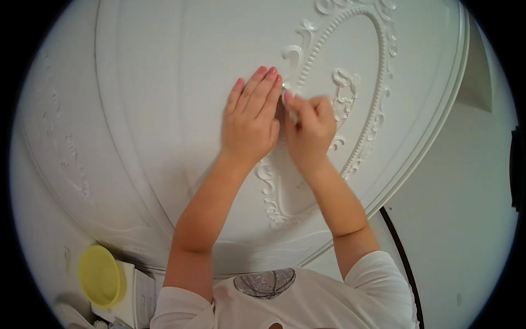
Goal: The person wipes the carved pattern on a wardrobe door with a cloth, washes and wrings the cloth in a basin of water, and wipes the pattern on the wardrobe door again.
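My left hand [249, 119] lies flat on a white panel [181, 98], fingers stretched out and pointing up, just left of a raised oval moulding [378, 104]. Close beside it, my right hand [311, 129] is closed, its thumb and fingers pinched at the moulding's left edge. A bit of white shows at its fingers, and I cannot make out whether it is something held or part of the moulding. The hand covers that stretch of the beaded, scrolled border. Inside the oval sits a small raised white ornament [344, 93].
At the lower left, a yellow bowl [101, 276] stands on a white box-like unit [143, 296]. More raised decoration [74, 148] runs down the panel's far left. A dark curved strip [402, 257] lies to the right of my right arm.
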